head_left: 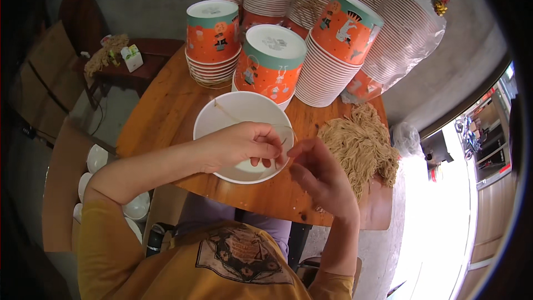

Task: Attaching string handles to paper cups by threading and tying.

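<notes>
Monitoring from my remote station, I locate the white paper bucket (214, 125) mouth-up on the wooden table (161, 128), near its front edge. Left hand (250, 143): over the bucket's mouth, fingers curled in, thumb close to forefinger. Right hand (325, 180): half curled, just beside the right rim. A thin strand (284, 141) shows between the hands — I cannot tell whether either grips it. A tan yarn bundle (361, 144) lies to the right; inverted orange-and-green bucket stacks (269, 78) stand behind.

Head-worn fisheye view, close, facing down
</notes>
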`<state>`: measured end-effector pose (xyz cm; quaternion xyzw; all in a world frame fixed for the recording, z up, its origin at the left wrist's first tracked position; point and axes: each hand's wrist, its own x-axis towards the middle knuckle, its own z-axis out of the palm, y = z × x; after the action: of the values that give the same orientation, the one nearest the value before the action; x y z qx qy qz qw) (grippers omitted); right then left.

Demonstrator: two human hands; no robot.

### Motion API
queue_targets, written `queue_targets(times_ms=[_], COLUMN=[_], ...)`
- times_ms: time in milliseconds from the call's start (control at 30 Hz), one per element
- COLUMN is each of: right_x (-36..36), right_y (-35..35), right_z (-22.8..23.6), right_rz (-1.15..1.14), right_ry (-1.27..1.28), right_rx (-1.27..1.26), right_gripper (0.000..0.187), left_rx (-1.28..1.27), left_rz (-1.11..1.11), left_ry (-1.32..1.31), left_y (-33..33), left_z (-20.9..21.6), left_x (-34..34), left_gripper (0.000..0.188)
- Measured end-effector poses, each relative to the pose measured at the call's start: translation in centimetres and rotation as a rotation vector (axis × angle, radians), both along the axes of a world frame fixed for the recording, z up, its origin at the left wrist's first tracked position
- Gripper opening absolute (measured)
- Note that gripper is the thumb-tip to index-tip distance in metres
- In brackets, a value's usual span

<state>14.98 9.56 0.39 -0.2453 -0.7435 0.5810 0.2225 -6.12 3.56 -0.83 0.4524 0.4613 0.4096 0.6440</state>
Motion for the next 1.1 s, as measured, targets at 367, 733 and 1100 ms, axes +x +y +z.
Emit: queue_targets(times_ms=[367, 733, 1100], right_x=[-2.3, -0.1, -1.8], right_y=[2.1, -1.1, -4.4], right_z=[0.6, -3.3, -3.9], right_rz=[-0.029, -0.274, -0.440], right_ry=[-0.001, 0.100, 0.144], right_rx=[0.443, 0.534, 0.421], right_gripper=[0.010, 0.015, 0.013], left_rx=[0.096, 0.064, -0.231], left_rz=[-0.101, -0.086, -0.083], left_ry=[0.222, 0.156, -0.133], left_y=[-0.2, 0.1, 0.2], left_z=[-0.3, 0.1, 0.3], left_x=[1.0, 1.0, 0.7], left_gripper=[0.017, 0.016, 0.013])
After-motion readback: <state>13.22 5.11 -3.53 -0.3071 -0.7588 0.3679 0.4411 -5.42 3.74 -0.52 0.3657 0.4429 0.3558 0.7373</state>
